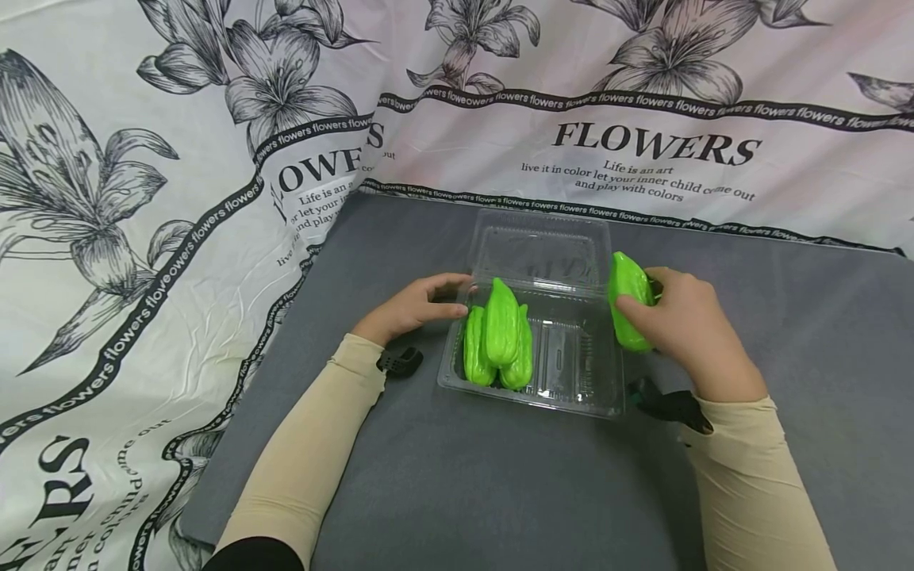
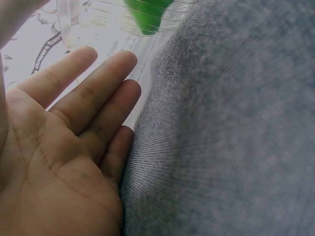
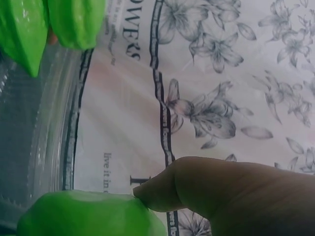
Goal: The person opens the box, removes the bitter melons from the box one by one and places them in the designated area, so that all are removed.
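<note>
A clear plastic clamshell box (image 1: 564,361) lies open on the grey table, its lid folded back. Three bright green peppers (image 1: 502,325) are piled in its left half, one on top of the other two. My right hand (image 1: 689,329) grips another green pepper (image 1: 628,297) by the box's right edge; in the right wrist view the thumb presses on this pepper (image 3: 91,216). My left hand (image 1: 421,305) is at the box's left wall, thumb and fingers apart and holding nothing. The left wrist view shows its palm (image 2: 64,152) with the fingers extended.
The transparent lid (image 1: 540,250) stretches toward the back of the grey table (image 1: 514,492). A white cloth with flower prints (image 1: 457,151) hangs behind and along the left side. Dark wrist straps (image 1: 401,362) sit at both cuffs.
</note>
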`<state>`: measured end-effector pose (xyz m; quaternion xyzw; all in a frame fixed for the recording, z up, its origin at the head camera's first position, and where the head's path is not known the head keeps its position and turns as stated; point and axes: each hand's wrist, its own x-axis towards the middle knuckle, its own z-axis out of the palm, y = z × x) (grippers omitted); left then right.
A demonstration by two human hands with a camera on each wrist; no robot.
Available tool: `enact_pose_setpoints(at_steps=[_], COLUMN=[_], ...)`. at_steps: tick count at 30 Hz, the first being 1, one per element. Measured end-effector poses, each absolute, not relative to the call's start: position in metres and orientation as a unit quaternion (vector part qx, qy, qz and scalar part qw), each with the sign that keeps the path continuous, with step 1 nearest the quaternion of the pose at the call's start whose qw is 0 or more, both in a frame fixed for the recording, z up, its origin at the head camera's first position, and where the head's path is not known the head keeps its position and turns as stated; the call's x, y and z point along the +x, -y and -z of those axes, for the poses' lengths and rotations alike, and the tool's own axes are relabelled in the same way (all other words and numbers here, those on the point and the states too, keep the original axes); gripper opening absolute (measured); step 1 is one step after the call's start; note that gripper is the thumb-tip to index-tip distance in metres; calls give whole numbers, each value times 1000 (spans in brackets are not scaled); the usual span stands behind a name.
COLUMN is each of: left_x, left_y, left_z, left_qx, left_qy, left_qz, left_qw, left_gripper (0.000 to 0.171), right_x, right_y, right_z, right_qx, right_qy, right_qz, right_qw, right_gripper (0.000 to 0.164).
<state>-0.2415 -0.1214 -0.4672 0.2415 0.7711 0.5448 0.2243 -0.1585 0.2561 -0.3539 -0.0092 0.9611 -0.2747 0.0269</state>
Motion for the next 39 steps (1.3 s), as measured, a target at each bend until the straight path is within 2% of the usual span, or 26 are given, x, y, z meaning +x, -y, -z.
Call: enact_pose_setpoints(at_steps=[5,11,26,33,39], left_x=[-241,-241,-241,-240,-241], left_y=[122,121,120,121,121], left_z=[467,469,467,467,467], left_qx=[242,242,240,238,238], left_qy=[-770,-770,-768,-768,-767], left_qz=[-545,-546,-549,-549,-550], left_qw=[226,227,226,228,228], left_gripper=[70,63,64,65,64], right_x=[-161,-163,-164,-165,-165], right_y=[-266,-275,-294,-305,-314], right_z=[356,357,356,356,355], right_qx=[6,14,33,42,61], right_qy=[-963,-966,-968,-966,-966], right_qz=[266,257,248,252,251], right_qw=[33,28,30,26,32], right_gripper=[57,55,61,53,60])
